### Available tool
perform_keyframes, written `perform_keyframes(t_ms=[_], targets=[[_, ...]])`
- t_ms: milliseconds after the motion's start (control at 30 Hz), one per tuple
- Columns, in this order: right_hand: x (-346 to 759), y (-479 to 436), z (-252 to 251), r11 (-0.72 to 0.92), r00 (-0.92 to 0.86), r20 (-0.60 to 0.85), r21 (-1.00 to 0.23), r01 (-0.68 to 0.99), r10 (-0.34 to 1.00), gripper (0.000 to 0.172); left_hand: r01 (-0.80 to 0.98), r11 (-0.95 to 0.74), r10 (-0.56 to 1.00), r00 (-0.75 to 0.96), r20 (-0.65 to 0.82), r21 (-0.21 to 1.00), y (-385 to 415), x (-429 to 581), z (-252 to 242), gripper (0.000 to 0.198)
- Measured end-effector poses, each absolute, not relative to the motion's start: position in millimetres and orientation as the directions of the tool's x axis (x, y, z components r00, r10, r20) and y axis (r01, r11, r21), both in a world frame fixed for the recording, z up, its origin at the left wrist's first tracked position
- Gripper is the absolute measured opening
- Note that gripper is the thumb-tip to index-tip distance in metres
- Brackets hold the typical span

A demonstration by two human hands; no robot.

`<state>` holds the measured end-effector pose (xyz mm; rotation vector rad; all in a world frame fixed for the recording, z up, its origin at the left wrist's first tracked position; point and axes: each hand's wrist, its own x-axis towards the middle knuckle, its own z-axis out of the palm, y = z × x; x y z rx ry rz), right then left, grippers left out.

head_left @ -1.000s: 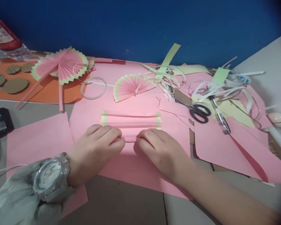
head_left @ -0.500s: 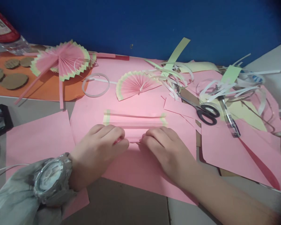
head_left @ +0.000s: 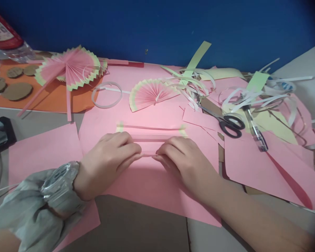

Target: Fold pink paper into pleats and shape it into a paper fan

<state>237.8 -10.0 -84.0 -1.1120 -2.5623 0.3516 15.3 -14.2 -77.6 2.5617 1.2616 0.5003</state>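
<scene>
Head camera showed the left hand and right hand, each nearly closed, pinching the near folded edge of a pleated pink paper with yellow-green ends. It lay on a large pink sheet, a pink fan just beyond it; black-handled scissors lay off to the right.
</scene>
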Motion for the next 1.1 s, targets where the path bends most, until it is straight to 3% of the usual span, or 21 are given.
perform_keyframes(t_ms=[200,367,433,500,567,733,933,1100], targets=[[239.0,-8.8,-84.7,0.67,-0.626,0.242,-0.332,0.664,0.741,0.016,0.732,-0.573,0.818,0.539,0.2,0.369,-17.4,13.8,-77.1,0.014],[240.6,-1.9,-67.0,0.566,-0.635,0.07,-0.535,0.627,0.769,0.015,0.732,-0.57,0.818,0.551,0.167,0.373,-17.4,15.5,-69.1,0.014],[241.7,0.5,-57.4,0.51,-0.651,-0.015,-0.607,0.609,0.759,0.017,0.728,-0.488,0.844,0.535,0.046,0.481,-15.0,17.1,-59.7,0.017],[242.6,1.7,-49.5,0.484,-0.677,-0.058,-0.654,0.582,0.734,0.018,0.743,-0.31,0.854,0.492,-0.169,0.593,-12.5,17.8,-48.4,0.022],[242.9,1.6,-44.8,0.489,-0.69,-0.063,-0.66,0.571,0.721,0.02,0.756,-0.148,0.821,0.454,-0.348,0.638,-10.5,17.3,-38.5,0.028],[242.5,-1.2,-46.3,0.602,-0.754,0.006,-0.606,0.52,0.657,0.023,0.739,-0.039,0.786,0.438,-0.436,0.672,-8.6,13.2,-31.5,0.033],[241.3,-2.6,-56.4,0.826,-0.809,0.205,-0.274,0.493,0.551,0.029,0.731,-0.064,0.813,0.433,-0.39,0.68,-7.9,10.9,-35.2,0.026],[240.5,-1.2,-59.5,0.826,-0.804,0.22,-0.275,0.492,0.553,0.029,0.73,-0.081,0.813,0.442,-0.378,0.678,-8.2,11.6,-35.7,0.027]])
